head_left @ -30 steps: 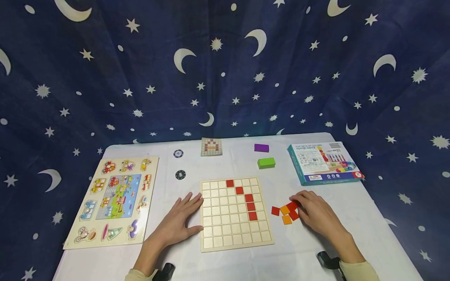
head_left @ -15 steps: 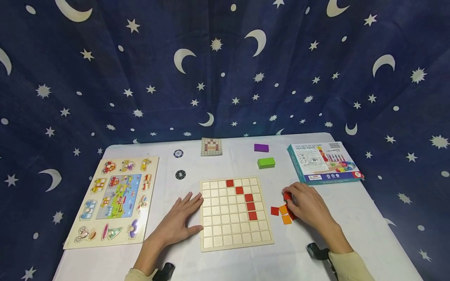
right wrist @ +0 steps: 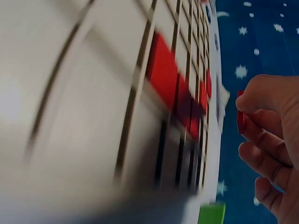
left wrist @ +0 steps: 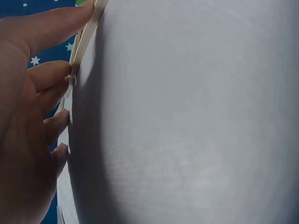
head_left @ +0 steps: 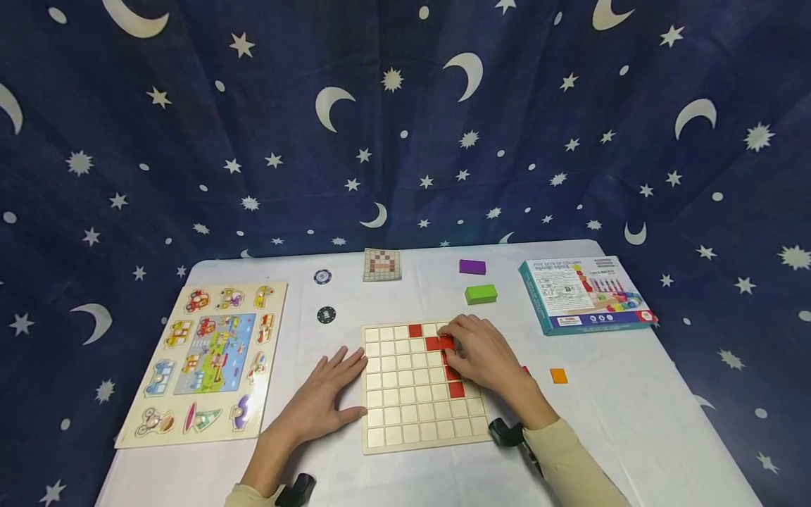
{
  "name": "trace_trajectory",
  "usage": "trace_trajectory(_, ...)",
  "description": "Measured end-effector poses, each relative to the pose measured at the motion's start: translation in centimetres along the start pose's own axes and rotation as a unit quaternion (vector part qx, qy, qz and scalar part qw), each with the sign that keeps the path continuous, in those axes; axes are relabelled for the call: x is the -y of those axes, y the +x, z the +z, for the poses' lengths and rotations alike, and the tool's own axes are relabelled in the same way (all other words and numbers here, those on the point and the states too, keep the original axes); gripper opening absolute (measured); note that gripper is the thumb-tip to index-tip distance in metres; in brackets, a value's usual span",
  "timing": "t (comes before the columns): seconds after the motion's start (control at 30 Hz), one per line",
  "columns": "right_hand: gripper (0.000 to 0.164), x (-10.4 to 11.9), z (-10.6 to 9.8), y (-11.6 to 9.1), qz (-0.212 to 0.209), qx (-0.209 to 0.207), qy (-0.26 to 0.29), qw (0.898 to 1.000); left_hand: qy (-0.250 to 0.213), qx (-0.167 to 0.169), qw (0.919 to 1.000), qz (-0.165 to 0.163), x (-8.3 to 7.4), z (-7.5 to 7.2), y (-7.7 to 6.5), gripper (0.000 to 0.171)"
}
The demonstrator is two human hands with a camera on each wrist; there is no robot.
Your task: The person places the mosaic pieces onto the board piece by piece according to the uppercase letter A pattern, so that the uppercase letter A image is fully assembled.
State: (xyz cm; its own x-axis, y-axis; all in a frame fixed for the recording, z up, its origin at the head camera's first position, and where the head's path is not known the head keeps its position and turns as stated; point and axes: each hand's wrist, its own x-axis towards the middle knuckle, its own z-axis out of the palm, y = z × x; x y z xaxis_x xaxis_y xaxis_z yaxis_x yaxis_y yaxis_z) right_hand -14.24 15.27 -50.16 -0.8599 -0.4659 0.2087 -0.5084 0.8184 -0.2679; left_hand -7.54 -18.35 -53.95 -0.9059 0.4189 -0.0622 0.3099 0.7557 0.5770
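Observation:
The pale wooden grid board [head_left: 393, 417] lies in front of me, with several red tiles [head_left: 456, 389] set in its squares. My left hand [head_left: 319, 403] lies with fingers spread, its fingertips and thumb at the board's left edge. Over the upper right part of the board, my right hand [head_left: 486, 358] pinches a red square tile [right wrist: 241, 122] between thumb and fingers; the right wrist view has it above the board surface. An orange tile [head_left: 558, 376] lies to the right of the right forearm, which mostly hides the other loose tiles.
A small pattern card [head_left: 382, 265] stands behind the board. Purple [head_left: 472, 267] and green [head_left: 481, 294] blocks lie back right, near a boxed game [head_left: 583, 296]. Blue [head_left: 322, 277] and black [head_left: 326, 315] chips lie back left, beside a vehicle peg puzzle [head_left: 271, 366].
My right hand has picked up a red tile from the loose pile and carried it left over the board. One orange tile now lies farther right. The left hand has stayed put.

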Motion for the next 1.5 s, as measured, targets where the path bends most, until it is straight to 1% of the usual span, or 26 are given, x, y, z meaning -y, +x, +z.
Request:
trace_trajectory(0.23, 0.029, 2.9, 1.6, 2.8, -0.019, 0.035, 0.037, 0.999, -0.002, -0.002, 1.0, 0.003, 0.0, 0.2, 0.0, 0.087)
trace_trajectory(0.4, 0.029, 4.1, 2.6, 3.8, -0.023, 0.068, 0.041, 0.997, -0.005, 0.001, 1.0, 0.003, -0.2, 0.2, 0.1, 0.087)
trace_trajectory(0.5, 0.028, 4.2, 3.2, 3.8, -0.018, 0.081, 0.042, 0.996, -0.005, 0.002, 1.0, 0.004, -0.3, 0.2, 0.2, 0.087)
trace_trajectory(0.6, 0.027, 4.1, 3.5, 3.7, -0.015, 0.083, 0.045, 0.995, -0.003, 0.003, 1.0, 0.005, -0.3, 0.2, 0.2, 0.088)
trace_trajectory(0.7, 0.027, 4.1, 3.6, 3.7, -0.015, 0.082, 0.046, 0.995, -0.002, 0.001, 1.0, 0.006, -0.3, 0.1, 0.2, 0.088)
trace_trajectory(0.93, 0.031, 4.0, 3.6, 3.9, -0.019, 0.098, 0.051, 0.994, -0.004, 0.0, 1.0, 0.006, -0.3, 0.1, 0.2, 0.087)
trace_trajectory(1.1, 0.032, 3.8, 3.1, 3.4, -0.012, 0.093, 0.068, 0.993, -0.002, 0.0, 1.0, 0.005, -0.3, 0.2, 0.1, 0.087)
trace_trajectory(1.2, 0.029, 3.3, 2.5, 2.6, -0.004, 0.079, 0.077, 0.994, 0.0, -0.001, 1.0, 0.005, -0.2, 0.2, 0.1, 0.087)
trace_trajectory(1.37, 0.027, 1.5, 1.0, 0.2, 0.014, 0.058, 0.071, 0.996, 0.0, -0.005, 1.0, 0.005, -0.1, 0.3, 0.0, 0.087)
trace_trajectory(1.5, 0.024, -0.4, -0.2, -2.2, 0.043, 0.049, 0.062, 0.996, 0.001, -0.007, 1.0, 0.004, 0.0, 0.2, -0.1, 0.088)
